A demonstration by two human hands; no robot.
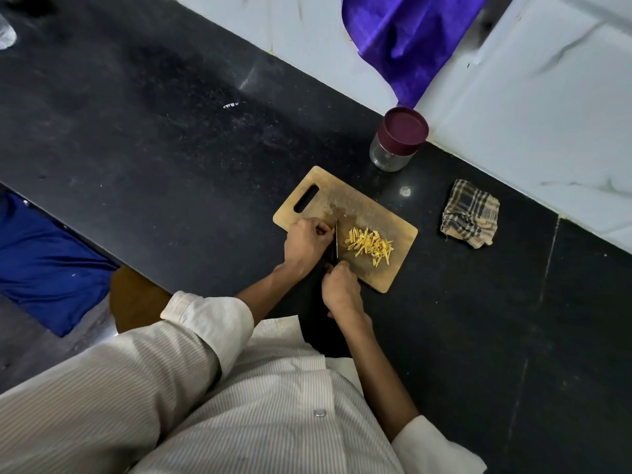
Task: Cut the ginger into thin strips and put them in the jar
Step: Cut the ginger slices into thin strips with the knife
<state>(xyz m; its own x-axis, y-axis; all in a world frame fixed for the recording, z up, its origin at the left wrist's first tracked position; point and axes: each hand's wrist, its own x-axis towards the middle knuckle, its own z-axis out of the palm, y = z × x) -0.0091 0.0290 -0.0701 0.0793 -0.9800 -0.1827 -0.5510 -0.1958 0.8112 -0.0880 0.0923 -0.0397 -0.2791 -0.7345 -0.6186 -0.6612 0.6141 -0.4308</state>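
- The cutting board point(362, 203) was a flat wooden rectangle with rounded corners and an oblong handle slot at its upper left end; it lay at a slant just right of the frame's centre, its surface scuffed and stained near the middle.
- The ginger strips point(369, 246) made a loose yellow heap of thin, short sticks on the right half of the board; just beside them, to the left, stood the knife point(336, 239), a narrow dark blade seen edge-on.
- The left hand point(306, 242) rested on the board's left part with fingers curled tight against the blade's left side; whatever they pinched was hidden, so I could not tell what it held.
- The right hand point(340, 290) sat at the board's lower edge, fingers wrapped around the knife's handle.
- The jar point(398, 138) stood above and to the right of the board, apart from it: a clear glass cylinder with a smooth maroon lid closed on top.
- A crumpled checked cloth point(470, 213) in tan and dark blue lay to the right of the board.
- The counter point(154, 131) was black polished stone with pale speckles; a white marble-veined wall point(547, 114) ran along the upper right; a glossy purple fabric point(407, 39) hung at the top of the frame.
- The sleeves point(212, 323) were white, finely striped, rolled at the cuffs.
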